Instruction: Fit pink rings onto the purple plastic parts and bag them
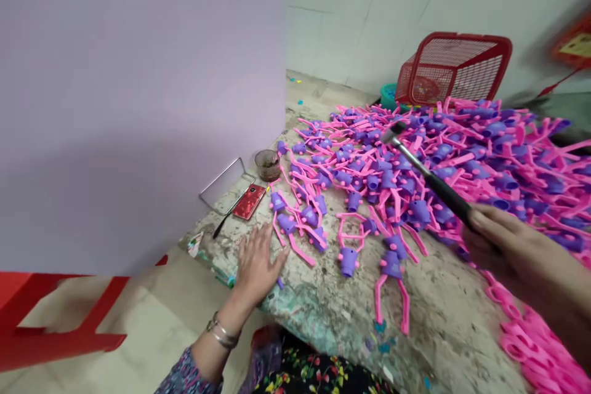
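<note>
My right hand (508, 240) is wrapped round the black handle of a hammer (431, 178), whose metal head is raised over the heap of purple and pink plastic parts (443, 154). My left hand (257, 263) rests with spread fingers near the table's left edge, a small purple piece (280, 283) showing beside its thumb. Right of that hand lie a few separate parts, among them a purple cup with two pink arms (392, 265) and another purple cup (348, 261).
A red phone (249, 202), a bent wire frame (226, 181) and a small round dish (268, 165) lie at the table's left. Behind the heap stand a red basket (455, 68) and a teal container (389, 96). Pink rings (538, 345) are piled at the lower right. A red stool (64, 341) stands lower left.
</note>
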Motion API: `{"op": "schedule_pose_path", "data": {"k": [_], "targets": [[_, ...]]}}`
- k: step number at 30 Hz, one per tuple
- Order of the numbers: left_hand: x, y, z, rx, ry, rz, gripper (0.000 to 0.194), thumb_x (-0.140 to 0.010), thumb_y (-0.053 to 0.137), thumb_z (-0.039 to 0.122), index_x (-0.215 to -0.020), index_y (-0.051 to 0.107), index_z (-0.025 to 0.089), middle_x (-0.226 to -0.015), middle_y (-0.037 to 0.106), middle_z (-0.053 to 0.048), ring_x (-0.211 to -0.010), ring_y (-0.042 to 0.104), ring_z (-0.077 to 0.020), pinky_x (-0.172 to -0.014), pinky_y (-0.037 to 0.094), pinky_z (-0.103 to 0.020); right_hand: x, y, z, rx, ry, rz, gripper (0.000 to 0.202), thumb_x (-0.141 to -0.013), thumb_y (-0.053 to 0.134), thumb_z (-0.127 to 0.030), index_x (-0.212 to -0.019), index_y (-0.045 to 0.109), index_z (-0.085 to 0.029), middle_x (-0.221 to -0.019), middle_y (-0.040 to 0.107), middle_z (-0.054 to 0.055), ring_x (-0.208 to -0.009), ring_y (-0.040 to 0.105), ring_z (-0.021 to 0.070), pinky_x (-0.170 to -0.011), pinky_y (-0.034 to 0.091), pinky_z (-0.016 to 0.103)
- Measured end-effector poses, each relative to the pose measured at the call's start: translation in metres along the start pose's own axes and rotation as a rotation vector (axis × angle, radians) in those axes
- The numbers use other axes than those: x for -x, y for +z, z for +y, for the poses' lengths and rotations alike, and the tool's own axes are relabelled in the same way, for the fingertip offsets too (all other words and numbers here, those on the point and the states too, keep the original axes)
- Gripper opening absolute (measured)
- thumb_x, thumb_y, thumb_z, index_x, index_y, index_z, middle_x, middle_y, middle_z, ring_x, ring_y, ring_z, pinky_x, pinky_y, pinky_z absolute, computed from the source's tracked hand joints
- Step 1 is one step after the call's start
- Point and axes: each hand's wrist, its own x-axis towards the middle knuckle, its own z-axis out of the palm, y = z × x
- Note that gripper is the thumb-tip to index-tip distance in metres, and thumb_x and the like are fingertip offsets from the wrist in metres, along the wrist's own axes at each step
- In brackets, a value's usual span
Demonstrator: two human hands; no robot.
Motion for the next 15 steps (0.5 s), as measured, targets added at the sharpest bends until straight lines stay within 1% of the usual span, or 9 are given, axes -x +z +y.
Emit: {"op": "schedule_pose_path", "data": {"k": [1, 2, 3, 5, 7, 8, 11, 13, 15], "targets": [[0.001, 0.003, -0.001, -0.009, 0.006, -0.005, 0.065, -0.092, 0.044, 0.049, -0.147, 0.036, 0.015, -0.151, 0.043, -0.014, -0.141, 0.034, -0.0347, -0.115, 0.023, -0.056, -0.032, 0.010, -0.018, -0.126, 0.048, -0.112, 0.035, -0.095, 0.030, -0.055, -0.091, 0.049, -0.025, -0.055, 0.045, 0.000, -0.041, 0.043, 0.0151, -0.040, 0.038, 0.031], [0.003, 0.004, -0.002, -0.014, 0.014, -0.003, 0.066, -0.092, 0.045, 0.050, -0.148, 0.035, 0.016, -0.151, 0.042, -0.013, -0.142, 0.033, -0.0339, -0.115, 0.022, -0.055, -0.064, 0.022, -0.034, -0.195, 0.078, -0.144, 0.033, -0.094, 0.035, -0.052, -0.096, 0.050, -0.022, -0.056, 0.044, -0.001, -0.042, 0.041, 0.0135, -0.040, 0.037, 0.029], [0.003, 0.005, -0.003, -0.016, 0.023, 0.002, 0.066, -0.092, 0.045, 0.050, -0.148, 0.034, 0.017, -0.151, 0.043, -0.012, -0.142, 0.034, -0.0328, -0.116, 0.021, -0.055, -0.095, 0.034, -0.049, -0.179, 0.066, -0.139, 0.034, -0.094, 0.036, -0.047, -0.103, 0.051, -0.018, -0.061, 0.048, 0.000, -0.045, 0.044, 0.0126, -0.044, 0.039, 0.027], [0.005, 0.006, -0.005, -0.014, 0.029, 0.025, 0.066, -0.092, 0.046, 0.049, -0.149, 0.033, 0.018, -0.151, 0.044, -0.011, -0.142, 0.034, -0.0314, -0.117, 0.021, -0.053, -0.155, 0.061, -0.074, -0.003, 0.026, -0.074, 0.041, -0.095, 0.034, -0.041, -0.117, 0.052, -0.011, -0.072, 0.058, 0.006, -0.053, 0.051, 0.0131, -0.051, 0.041, 0.026], [0.005, 0.006, -0.007, -0.018, 0.032, 0.047, 0.068, -0.091, 0.048, 0.049, -0.150, 0.031, 0.020, -0.149, 0.046, -0.011, -0.141, 0.036, -0.0311, -0.116, 0.021, -0.053, -0.208, 0.089, -0.094, 0.093, 0.002, -0.058, 0.040, -0.093, 0.040, -0.033, -0.122, 0.056, -0.011, -0.084, 0.066, 0.011, -0.065, 0.060, 0.0178, -0.059, 0.044, 0.028], [0.006, 0.006, -0.007, -0.025, 0.034, 0.050, 0.069, -0.091, 0.050, 0.049, -0.150, 0.031, 0.021, -0.149, 0.047, -0.011, -0.141, 0.036, -0.0311, -0.116, 0.020, -0.052, -0.231, 0.103, -0.102, 0.143, -0.024, -0.055, 0.039, -0.092, 0.043, -0.031, -0.124, 0.057, -0.013, -0.093, 0.068, 0.013, -0.075, 0.063, 0.0214, -0.066, 0.046, 0.030], [0.007, 0.006, -0.006, -0.055, 0.039, 0.039, 0.071, -0.089, 0.052, 0.049, -0.151, 0.029, 0.022, -0.149, 0.046, -0.010, -0.141, 0.036, -0.0306, -0.118, 0.017, -0.051, -0.287, 0.144, -0.119, 0.272, -0.078, -0.072, 0.038, -0.090, 0.047, -0.028, -0.123, 0.062, -0.014, -0.110, 0.068, 0.018, -0.099, 0.063, 0.0310, -0.082, 0.047, 0.038], [0.008, 0.006, -0.006, -0.073, 0.039, 0.017, 0.072, -0.089, 0.053, 0.048, -0.151, 0.028, 0.022, -0.150, 0.045, -0.010, -0.142, 0.034, -0.0304, -0.118, 0.015, -0.050, -0.311, 0.168, -0.127, 0.332, -0.093, -0.096, 0.038, -0.090, 0.046, -0.024, -0.122, 0.062, -0.012, -0.116, 0.067, 0.021, -0.105, 0.062, 0.0339, -0.085, 0.046, 0.042], [0.009, 0.005, -0.005, -0.082, 0.036, -0.001, 0.074, -0.088, 0.054, 0.048, -0.151, 0.026, 0.022, -0.151, 0.043, -0.010, -0.143, 0.032, -0.0302, -0.119, 0.014, -0.050, -0.325, 0.186, -0.132, 0.378, -0.094, -0.127, 0.038, -0.090, 0.046, -0.022, -0.122, 0.063, -0.009, -0.117, 0.066, 0.024, -0.107, 0.062, 0.0350, -0.085, 0.047, 0.043]]}}
